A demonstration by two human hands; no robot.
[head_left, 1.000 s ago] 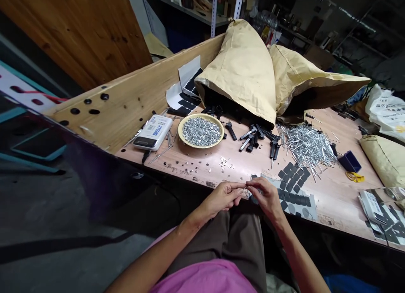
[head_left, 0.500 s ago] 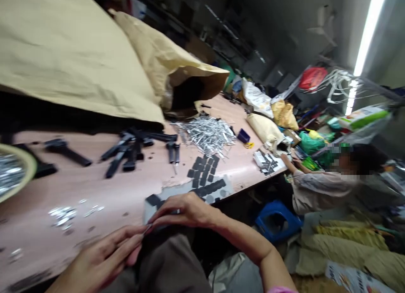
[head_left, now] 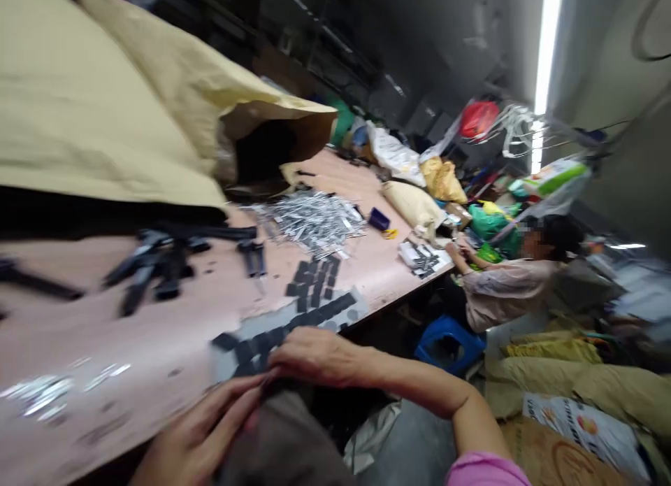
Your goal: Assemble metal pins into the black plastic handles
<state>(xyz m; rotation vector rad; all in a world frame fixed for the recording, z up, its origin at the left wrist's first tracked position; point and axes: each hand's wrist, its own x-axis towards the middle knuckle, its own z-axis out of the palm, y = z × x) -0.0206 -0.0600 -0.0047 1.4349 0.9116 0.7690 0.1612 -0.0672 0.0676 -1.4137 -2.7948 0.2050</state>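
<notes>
Right hand [head_left: 314, 356] rests curled and narrow on the pad sheet [head_left: 335, 311] at the table [head_left: 172, 311] edge, 6 o'clock; left hand [head_left: 204, 430], 7 o'clock, meets it fingertip to fingertip; blur hides whether either pinches anything. Wrists braced and a small pinch would serve best, I judge; the sheet's long axis runs 8 to 2 o'clock.

Pinkish wooden bench [head_left: 210, 311] is pretty cluttered: two big tan paper sacks [head_left: 105, 122] lie on their sides at the back, black plastic parts [head_left: 157, 262] spilled in front, a heap of shiny metal pins [head_left: 309, 220] just beside those. Loose black pads [head_left: 312, 280] sit near a grey sheet of pads [head_left: 314, 317] at the near edge, tiny silver bits [head_left: 42, 391] on the left, and a small blue box [head_left: 378, 219] and tan bag [head_left: 414, 205] further down.
</notes>
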